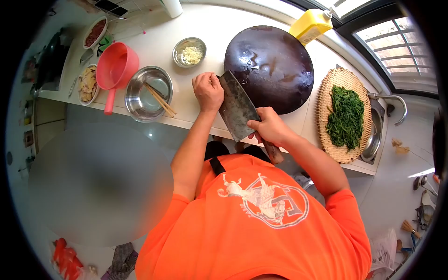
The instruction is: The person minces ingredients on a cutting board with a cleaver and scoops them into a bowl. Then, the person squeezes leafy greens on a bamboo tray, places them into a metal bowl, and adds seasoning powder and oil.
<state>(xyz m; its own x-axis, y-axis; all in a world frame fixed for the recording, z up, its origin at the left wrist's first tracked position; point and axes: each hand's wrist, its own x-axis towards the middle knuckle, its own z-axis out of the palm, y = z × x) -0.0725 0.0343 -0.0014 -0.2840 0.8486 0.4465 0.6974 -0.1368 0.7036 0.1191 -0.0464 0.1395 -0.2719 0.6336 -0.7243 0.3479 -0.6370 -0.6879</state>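
My right hand (272, 127) is wrapped round the cleaver where its wooden handle meets the blade. The broad dark blade of the cleaver (237, 106) slants up and left across the counter's front edge, beside the round chopping board (269, 70), whose dark surface looks wet. My left hand (208, 92) is closed, its fingers curled in beside the far end of the blade. Whatever those fingers hold, if anything, is hidden. Just beyond my left hand stands a small metal bowl (178, 62) with chopped pale pieces (191, 55) in it, which look like garlic.
Left on the counter are a metal basin (132, 103) with chopsticks (160, 100), a pink ladle-like scoop (122, 55) and bowls of food (87, 84). A woven tray (327, 79) of chopped greens (346, 117) overlaps the sink (374, 135) at right. A yellow bottle (310, 26) stands behind the board.
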